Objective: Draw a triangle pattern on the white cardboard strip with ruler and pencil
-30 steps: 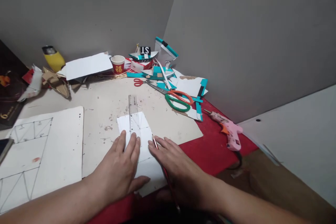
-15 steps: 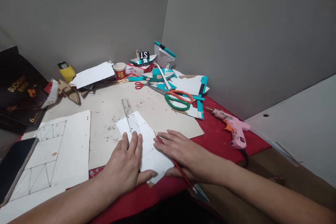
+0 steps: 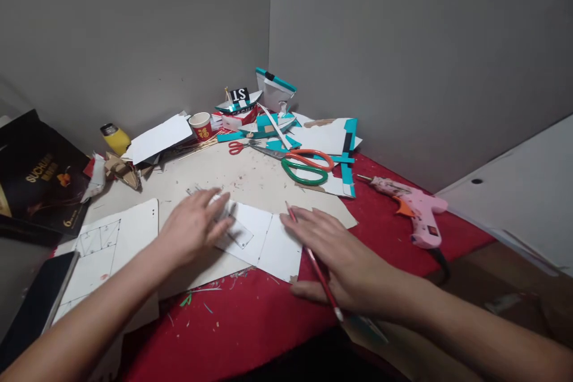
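My left hand (image 3: 192, 224), fingers spread and slightly bent, covers part of the clear plastic ruler (image 3: 239, 234) on the pencil-lined white paper sheet (image 3: 280, 246); I can't tell whether it grips. My right hand (image 3: 329, 250), thumb apart, keeps a slim red pencil (image 3: 320, 274) tucked under its fingers at the sheet's right end.

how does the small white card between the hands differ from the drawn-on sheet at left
The sheet is larger than the card. The sheet shows a strip with diagonals; the card has a dark line straight across and a brown patch at one corner. The left forearm crosses above the sheet, while the left hand covers one end of the card. Both are white with dark drawn lines.
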A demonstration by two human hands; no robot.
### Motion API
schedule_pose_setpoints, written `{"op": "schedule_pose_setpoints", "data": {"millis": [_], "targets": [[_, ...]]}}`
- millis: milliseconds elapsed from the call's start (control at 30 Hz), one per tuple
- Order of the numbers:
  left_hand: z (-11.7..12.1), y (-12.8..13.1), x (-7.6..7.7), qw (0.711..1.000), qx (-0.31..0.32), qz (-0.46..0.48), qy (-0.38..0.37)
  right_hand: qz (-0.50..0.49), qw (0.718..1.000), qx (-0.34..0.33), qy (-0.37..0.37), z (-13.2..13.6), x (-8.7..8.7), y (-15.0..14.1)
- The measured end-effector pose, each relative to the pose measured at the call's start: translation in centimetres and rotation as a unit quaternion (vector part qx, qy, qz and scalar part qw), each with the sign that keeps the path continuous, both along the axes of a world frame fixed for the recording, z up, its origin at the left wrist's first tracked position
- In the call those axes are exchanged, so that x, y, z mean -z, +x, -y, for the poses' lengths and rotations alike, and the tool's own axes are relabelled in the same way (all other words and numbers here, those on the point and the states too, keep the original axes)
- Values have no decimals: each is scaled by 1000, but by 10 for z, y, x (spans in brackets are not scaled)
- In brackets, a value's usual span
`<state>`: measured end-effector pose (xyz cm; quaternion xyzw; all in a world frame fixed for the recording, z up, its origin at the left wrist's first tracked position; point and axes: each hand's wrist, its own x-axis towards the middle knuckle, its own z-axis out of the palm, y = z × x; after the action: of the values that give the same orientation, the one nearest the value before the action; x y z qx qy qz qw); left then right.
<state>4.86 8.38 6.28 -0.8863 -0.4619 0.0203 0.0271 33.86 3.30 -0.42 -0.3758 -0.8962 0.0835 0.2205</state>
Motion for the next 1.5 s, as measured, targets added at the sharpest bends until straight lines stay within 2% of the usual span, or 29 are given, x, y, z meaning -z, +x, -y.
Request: {"op": "schedule_pose_setpoints", "data": {"millis": [100,167,267,400,633,800,1033,1133,1300,1400,1500], "targets": [[-37,-27,7,1000,6,5,-3,40,999,-1,-25,5,3,-19],[-47,-38,14,1000,15,12,-18,50,998,1,-38,0,4,-23],[-45,-43,22,999,18,31,-25,28,998,-22,-46,-14,4,-13],[-31,-43,24,998,9,58,-31,-6,996,-63,-68,-41,1,11],[-28,-49,23,991,0,113,-78,26,988,-94,-121,-85,-14,28],[-32,-55,20,983,-3,143,-115,39,983,-118,-136,-91,-23,26],[-38,-56,8,970,-4,158,-186,68,985,-80,-137,-80,-26,27],[-41,-56,4,966,-6,160,-202,13,991,-66,-117,-74,-34,17],[-49,-54,-5,942,-15,199,-269,-50,996,-30,-60,-67,-45,-23],[-57,-51,-7,916,-40,229,-326,-83,995,-13,-50,-66,-46,-47],[-66,-49,-2,901,-54,250,-350,-137,989,30,-57,-65,-41,-63]]}}
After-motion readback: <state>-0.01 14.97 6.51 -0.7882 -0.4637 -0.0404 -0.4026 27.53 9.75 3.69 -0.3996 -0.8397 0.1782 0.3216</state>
